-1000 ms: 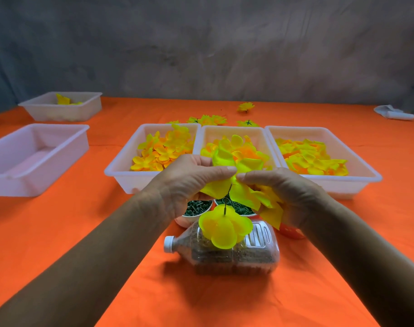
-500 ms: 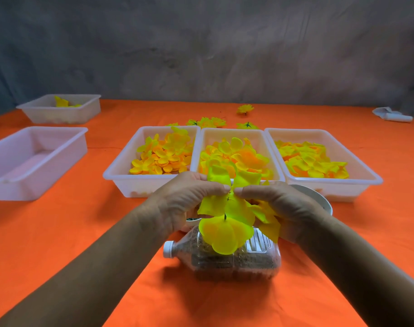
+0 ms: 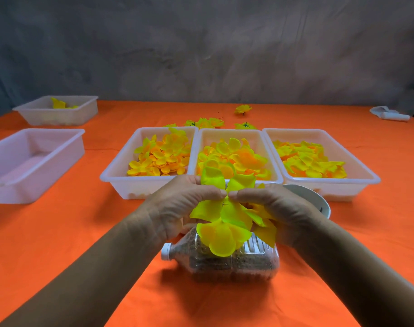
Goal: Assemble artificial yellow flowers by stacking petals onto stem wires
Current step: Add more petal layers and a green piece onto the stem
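As I watch remotely: left hand (image 3: 187, 204) and right hand (image 3: 276, 208) pinch yellow petal layer (image 3: 224, 208) at centre, likely threading stem wire; sand-weighted bottle (image 3: 231, 260) at 6 o'clock steadies flower; petal trays (image 3: 121, 182) at 12.

The table is covered by an orange cloth (image 3: 59, 232), soft and matt, with small wrinkles. The white trays (image 3: 121, 185) are made of smooth plastic, a bit see-through. The yellow petals (image 3: 221, 239) look like thin cloth and are not shiny. The bottle (image 3: 248, 258) is made of clear, shiny plastic with ridges, and a white plastic cap (image 3: 166, 251) is seen on it. The grey wall (image 3: 201, 55) looks rough and dull.
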The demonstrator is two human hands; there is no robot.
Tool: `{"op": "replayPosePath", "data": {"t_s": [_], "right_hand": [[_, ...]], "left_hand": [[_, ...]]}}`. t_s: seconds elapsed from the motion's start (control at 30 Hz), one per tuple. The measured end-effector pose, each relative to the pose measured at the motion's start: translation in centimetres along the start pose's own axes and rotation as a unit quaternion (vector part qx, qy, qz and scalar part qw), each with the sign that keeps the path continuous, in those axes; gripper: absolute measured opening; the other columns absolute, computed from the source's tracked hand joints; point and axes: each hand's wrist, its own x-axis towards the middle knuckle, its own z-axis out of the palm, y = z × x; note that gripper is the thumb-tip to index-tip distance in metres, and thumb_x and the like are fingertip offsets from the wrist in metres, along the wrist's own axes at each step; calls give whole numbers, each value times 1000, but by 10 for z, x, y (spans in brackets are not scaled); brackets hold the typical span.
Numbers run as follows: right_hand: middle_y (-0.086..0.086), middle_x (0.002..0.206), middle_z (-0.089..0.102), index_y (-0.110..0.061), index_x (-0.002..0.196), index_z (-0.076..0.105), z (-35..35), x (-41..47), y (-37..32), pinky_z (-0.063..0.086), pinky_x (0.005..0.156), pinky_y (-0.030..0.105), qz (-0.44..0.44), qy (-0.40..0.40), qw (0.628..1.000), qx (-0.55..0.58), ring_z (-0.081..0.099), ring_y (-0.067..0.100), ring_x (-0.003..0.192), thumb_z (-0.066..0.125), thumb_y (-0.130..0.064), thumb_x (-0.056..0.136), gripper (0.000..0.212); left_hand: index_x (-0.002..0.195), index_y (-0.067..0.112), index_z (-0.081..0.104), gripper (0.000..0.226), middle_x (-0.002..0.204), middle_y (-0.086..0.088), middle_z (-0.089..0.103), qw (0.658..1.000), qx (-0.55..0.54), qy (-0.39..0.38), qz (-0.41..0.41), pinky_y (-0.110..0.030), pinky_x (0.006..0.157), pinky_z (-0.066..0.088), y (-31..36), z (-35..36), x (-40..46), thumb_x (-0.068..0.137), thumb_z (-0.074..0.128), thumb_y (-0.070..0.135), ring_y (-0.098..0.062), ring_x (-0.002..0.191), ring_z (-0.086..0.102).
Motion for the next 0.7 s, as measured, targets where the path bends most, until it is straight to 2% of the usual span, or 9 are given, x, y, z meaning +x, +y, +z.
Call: {"op": "replayPosePath", "data": {"t_s": [0.1, 0.2, 0.3, 0.37, 0.5, 0.53, 0.6, 0.67, 0.7], "right_hand": [[24, 117, 62, -1, 109, 66, 2, 0, 2, 32, 106, 56, -3, 4, 1000, -4, 57, 32, 96, 80, -30, 34, 81], [25, 114, 63, -4, 101, 69, 2, 1, 0, 40, 95, 49, -9, 5, 1000, -9, 58, 32, 93, 81, -31, 32, 74], [24, 114, 64, -3, 99, 70, 2, 4, -1, 36, 102, 55, -3, 12, 1000, -7, 59, 34, 96, 81, -30, 34, 72], [20, 111, 67, -10, 90, 72, 1, 6, -1, 36, 104, 53, 9, 12, 1000, -2, 61, 31, 96, 81, -27, 34, 59], [10, 91, 70, -15, 74, 71, -2, 9, 0, 42, 100, 45, 36, 6, 999, 19, 64, 24, 87, 78, -20, 42, 33], [8, 88, 70, -15, 71, 70, -2, 10, 0, 46, 94, 42, 42, 4, 999, 20, 64, 22, 83, 77, -19, 45, 27], [5, 81, 69, -17, 63, 70, -3, 11, 1, 46, 71, 32, 49, 1, 999, 17, 64, 18, 72, 76, -15, 56, 9], [1, 72, 67, -18, 60, 68, -5, 12, 2, 39, 55, 25, 54, -4, 998, 11, 61, 14, 62, 75, -15, 60, 8], [0, 69, 65, -18, 63, 66, -5, 12, 2, 36, 53, 26, 55, -7, 998, 7, 59, 14, 59, 75, -16, 58, 11]], "left_hand": [[89, 9, 71, 11, 79, -9, 72, 1000, -2, -3, -3, -28, 60, 55, -4, 0, -2, 80, 67, 7, -18, 66, 68], [85, 14, 70, 7, 72, -1, 71, 1000, -1, -7, -4, -23, 53, 53, -5, 0, -4, 82, 65, 10, -12, 59, 67], [83, 15, 69, 5, 69, 2, 71, 1000, -7, 1, -7, -26, 59, 52, -5, 1, -2, 83, 65, 12, -10, 61, 67], [83, 15, 67, 4, 68, 2, 70, 1000, -14, 5, -12, -27, 59, 52, -5, 2, -2, 84, 65, 12, -10, 61, 66], [84, 15, 66, 4, 69, 2, 70, 999, -22, -3, -29, -27, 59, 52, -5, 2, -2, 84, 63, 12, -10, 61, 66], [82, 15, 65, 5, 68, 1, 70, 999, -22, -5, -32, -28, 60, 51, -5, 2, -2, 85, 62, 12, -10, 60, 66], [80, 15, 65, 7, 66, 1, 70, 999, -20, -6, -37, -28, 61, 51, -5, 3, -2, 85, 61, 11, -10, 57, 66], [81, 14, 64, 7, 66, 1, 69, 999, -20, -5, -43, -27, 59, 51, -5, 3, -2, 86, 61, 11, -10, 57, 66], [82, 14, 64, 6, 66, 0, 69, 999, -20, -4, -45, -27, 59, 51, -5, 3, -2, 85, 61, 11, -11, 57, 66]]}}
